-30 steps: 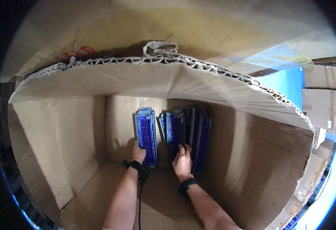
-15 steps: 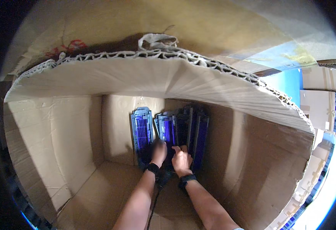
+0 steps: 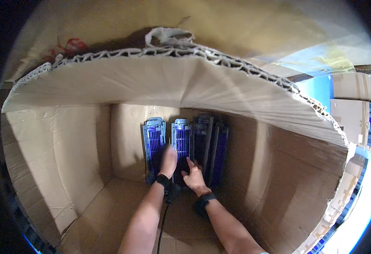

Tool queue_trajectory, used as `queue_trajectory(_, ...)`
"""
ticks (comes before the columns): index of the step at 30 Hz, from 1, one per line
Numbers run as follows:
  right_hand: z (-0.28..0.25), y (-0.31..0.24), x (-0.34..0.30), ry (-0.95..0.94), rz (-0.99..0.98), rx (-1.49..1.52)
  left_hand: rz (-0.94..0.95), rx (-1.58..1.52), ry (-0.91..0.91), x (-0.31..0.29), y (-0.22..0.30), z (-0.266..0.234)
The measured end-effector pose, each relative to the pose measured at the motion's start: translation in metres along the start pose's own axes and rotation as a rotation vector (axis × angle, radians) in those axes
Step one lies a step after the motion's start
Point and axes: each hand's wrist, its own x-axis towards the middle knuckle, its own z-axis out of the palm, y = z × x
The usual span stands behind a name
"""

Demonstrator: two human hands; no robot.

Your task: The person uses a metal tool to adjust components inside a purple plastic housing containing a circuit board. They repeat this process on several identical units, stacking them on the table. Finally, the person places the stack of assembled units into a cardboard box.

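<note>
Several long, slatted blue-violet plastic panels with grey frames stand upright side by side inside a deep cardboard box (image 3: 90, 186). My left hand (image 3: 169, 162) is between the leftmost panel (image 3: 155, 137) and the middle panel (image 3: 182, 135); its fingertips are smeared, so its grip is unclear. My right hand (image 3: 195, 177) is at the lower right of the middle panel, index finger stretched up along it and thumb apart. Whether that hand touches the panel I cannot make out. Both wrists wear black bands, and a dark cable runs down from near my left wrist.
A torn, corrugated cardboard flap (image 3: 122, 78) arches over the far side of the box. Two darker panels (image 3: 220, 152) lean at the right, near the box's right wall. Outside at the far right are cardboard boxes (image 3: 350, 120) and a bright floor.
The middle panel has straightened from a tilt and now stands nearly parallel to the leftmost one. My left hand moved slightly up and left; my right hand shifted left, its index finger now extended.
</note>
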Motion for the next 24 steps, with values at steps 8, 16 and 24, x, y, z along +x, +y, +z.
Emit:
queue_trajectory(8, 0.003, 0.028, 0.014, 0.008, -0.073, 0.123, 0.131, -0.042, -0.003, 0.001, 0.002, -0.001)
queue_trajectory(16, 0.001, 0.014, 0.001, 0.183, 0.297, -0.053, -0.08, -0.013, 0.133, -0.018, -0.001, -0.02)
queue_trajectory(24, 0.019, 0.02, 0.013, 0.054, 0.081, -0.308, -0.051, 0.117, 0.229, -0.008, -0.036, -0.043)
